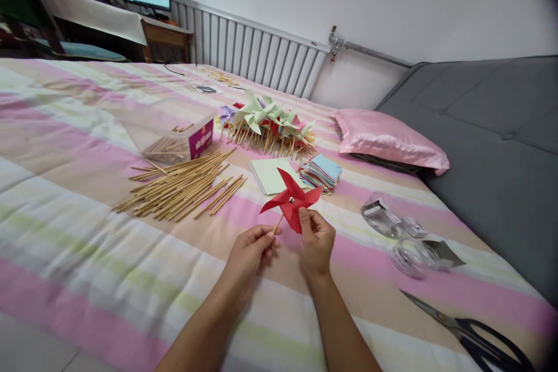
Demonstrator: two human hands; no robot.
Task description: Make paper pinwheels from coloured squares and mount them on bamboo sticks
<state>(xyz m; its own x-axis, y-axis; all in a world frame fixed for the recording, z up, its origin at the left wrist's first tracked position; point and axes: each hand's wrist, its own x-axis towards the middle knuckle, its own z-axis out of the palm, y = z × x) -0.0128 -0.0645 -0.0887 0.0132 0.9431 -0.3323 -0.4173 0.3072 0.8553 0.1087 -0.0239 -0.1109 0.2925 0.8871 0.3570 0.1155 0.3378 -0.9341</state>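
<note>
A red paper pinwheel (290, 200) on a thin wooden stick is held up over the striped bed sheet (87, 226). My left hand (251, 249) pinches the stick just below the wheel. My right hand (314, 239) holds the lower blade of the pinwheel from the right. Beyond them lie a pile of loose wooden sticks (181, 186), a light green paper square (274, 175) and a stack of coloured paper squares (321, 173).
A heap of finished pinwheels (265, 122) lies farther back, beside a clear plastic box (172, 133) with sticks inside. A pink pillow (387, 139), clear tape rolls (410, 238) and black-handled scissors (475, 337) lie to the right. A grey sofa (501, 145) borders the bed.
</note>
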